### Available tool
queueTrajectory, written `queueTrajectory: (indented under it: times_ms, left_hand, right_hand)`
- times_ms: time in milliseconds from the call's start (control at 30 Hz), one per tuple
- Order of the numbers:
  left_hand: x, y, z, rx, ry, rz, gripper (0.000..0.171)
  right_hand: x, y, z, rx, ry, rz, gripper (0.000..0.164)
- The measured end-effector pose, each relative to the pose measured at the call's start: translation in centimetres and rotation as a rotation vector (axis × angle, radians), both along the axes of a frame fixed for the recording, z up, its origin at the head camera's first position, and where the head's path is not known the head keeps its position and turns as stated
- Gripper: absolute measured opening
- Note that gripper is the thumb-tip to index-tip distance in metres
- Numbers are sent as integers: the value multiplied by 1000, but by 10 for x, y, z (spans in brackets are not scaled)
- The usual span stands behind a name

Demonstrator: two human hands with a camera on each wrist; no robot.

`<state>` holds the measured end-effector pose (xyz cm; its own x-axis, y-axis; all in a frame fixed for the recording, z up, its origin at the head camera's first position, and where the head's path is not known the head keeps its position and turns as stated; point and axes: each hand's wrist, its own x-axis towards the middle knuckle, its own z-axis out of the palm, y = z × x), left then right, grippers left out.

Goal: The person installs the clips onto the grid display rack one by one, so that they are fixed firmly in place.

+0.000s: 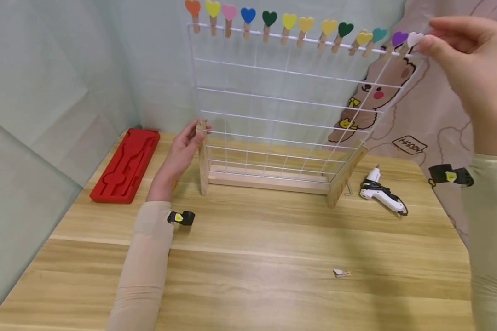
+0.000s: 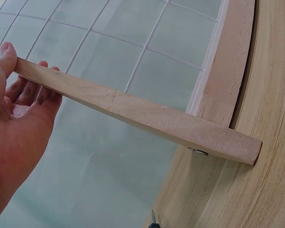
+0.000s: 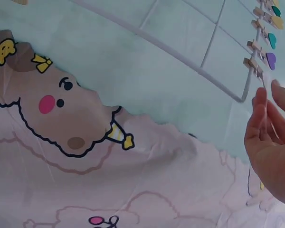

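Note:
A white wire grid (image 1: 273, 99) stands upright in a wooden base (image 1: 269, 180). Small clothespins with coloured hearts line its top wire, among them a blue heart (image 1: 248, 15) and a purple heart (image 3: 270, 61). At the right end sits a clothespin with a white heart (image 1: 415, 39). My right hand (image 1: 486, 59) is beside that heart, its thumb tip at the edge and the fingers spread apart from the thumb. My left hand (image 1: 183, 149) grips the upper end of the left wooden upright (image 2: 133, 109), thumb on one side and fingers on the other.
A red moulded tray (image 1: 124, 168) lies at the table's left. Right of the stand are a white glue gun (image 1: 383, 191) with its black cord and a bent metal key (image 1: 349, 188). One loose clothespin (image 1: 341, 273) lies near the front. A patterned curtain (image 3: 76, 123) hangs behind.

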<state>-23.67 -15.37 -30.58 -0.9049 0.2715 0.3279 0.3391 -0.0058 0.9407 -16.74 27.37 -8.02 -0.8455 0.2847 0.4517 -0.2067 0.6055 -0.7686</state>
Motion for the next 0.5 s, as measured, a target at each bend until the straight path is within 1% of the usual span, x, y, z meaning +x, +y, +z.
queueTrajectory:
  times_ms: [67, 100, 133, 200, 267, 333, 400, 500]
  left_hand:
    - [0, 0, 0, -1, 3, 0, 45]
    - [0, 1, 0, -1, 3, -2, 45]
    - [0, 1, 0, 0, 3, -2, 45]
    - [0, 1, 0, 0, 0, -1, 45]
    - [0, 1, 0, 0, -3, 9, 46]
    - [0, 1, 0, 8, -8, 17, 46]
    - [0, 1, 0, 14, -12, 19, 46]
    - [0, 2, 0, 16, -18, 17, 47]
  right_hand:
    - [7, 4, -6, -45, 46, 10, 42]
    - [11, 6, -11, -58, 67, 30, 39]
    - [15, 8, -16, -54, 78, 43, 37]
    - [24, 11, -28, -19, 71, 73, 33]
    - [32, 13, -44, 64, 50, 105, 30]
    - [40, 12, -65, 178, 18, 130, 27]
    - [48, 12, -89, 287, -22, 167, 24]
    - [59, 13, -132, 467, -59, 225, 19]
